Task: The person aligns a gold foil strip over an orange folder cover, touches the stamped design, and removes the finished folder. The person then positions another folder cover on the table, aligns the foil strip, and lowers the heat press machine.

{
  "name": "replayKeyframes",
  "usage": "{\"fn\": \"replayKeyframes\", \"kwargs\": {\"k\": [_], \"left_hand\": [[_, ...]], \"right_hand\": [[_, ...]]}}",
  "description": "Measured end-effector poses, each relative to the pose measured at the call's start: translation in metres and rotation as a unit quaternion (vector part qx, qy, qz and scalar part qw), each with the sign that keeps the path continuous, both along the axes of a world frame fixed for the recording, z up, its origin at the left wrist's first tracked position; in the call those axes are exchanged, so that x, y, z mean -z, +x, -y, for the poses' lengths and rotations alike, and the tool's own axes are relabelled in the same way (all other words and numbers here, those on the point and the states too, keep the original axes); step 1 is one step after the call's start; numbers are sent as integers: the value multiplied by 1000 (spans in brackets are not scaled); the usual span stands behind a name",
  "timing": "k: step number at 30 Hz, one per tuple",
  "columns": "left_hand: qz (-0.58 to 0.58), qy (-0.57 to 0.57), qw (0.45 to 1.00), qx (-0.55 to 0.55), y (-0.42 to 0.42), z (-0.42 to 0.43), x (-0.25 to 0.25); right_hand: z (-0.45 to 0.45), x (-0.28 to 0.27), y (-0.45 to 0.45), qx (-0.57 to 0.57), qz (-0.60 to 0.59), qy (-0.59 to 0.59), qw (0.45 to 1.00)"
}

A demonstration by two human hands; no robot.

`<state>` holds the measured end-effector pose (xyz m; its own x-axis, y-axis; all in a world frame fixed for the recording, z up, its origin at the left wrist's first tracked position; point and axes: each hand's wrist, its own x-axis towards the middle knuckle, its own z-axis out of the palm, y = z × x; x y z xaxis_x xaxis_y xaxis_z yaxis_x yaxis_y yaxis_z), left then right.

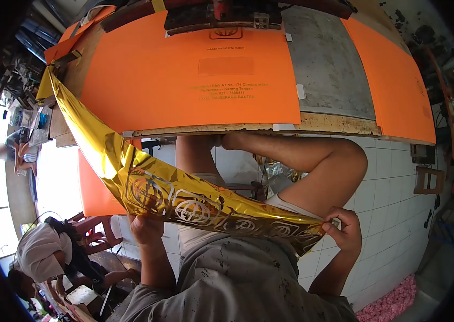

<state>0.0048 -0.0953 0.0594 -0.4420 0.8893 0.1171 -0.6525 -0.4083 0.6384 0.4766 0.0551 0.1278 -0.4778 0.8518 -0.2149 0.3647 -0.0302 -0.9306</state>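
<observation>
A long sheet of shiny gold foil [184, 199] with cut-out emblem shapes stretches across my lap. My left hand [146, 229] is closed on its lower edge, near the first emblem. At the foil's right end, my right hand [343, 229] pinches the corner between thumb and fingers. The other end of the foil narrows up to the left, reaching the table's left side. Beyond it, a large orange sheet [146, 75] with a printed emblem and lines of text lies on the worktable [339, 124], under a dark press part [221, 19].
Another orange sheet [393, 75] lies on the table's right, beside a grey metal plate [329, 64]. Below left are an orange stack [95, 185] and a red plastic chair [100, 236]. A person [44, 252] bends over at the lower left; another person [20, 150] sits farther off.
</observation>
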Motion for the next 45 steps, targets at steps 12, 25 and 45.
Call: {"fn": "replayKeyframes", "kwargs": {"k": [12, 25, 45], "left_hand": [[43, 122, 989, -72, -40, 18, -33], [41, -73, 956, -280, -148, 63, -31], [-204, -236, 895, -320, -222, 89, 103]], "right_hand": [[-12, 0, -35, -67, 34, -58, 995], [-89, 44, -85, 189, 140, 497, 835], [-93, 75, -82, 190, 193, 516, 813]]}}
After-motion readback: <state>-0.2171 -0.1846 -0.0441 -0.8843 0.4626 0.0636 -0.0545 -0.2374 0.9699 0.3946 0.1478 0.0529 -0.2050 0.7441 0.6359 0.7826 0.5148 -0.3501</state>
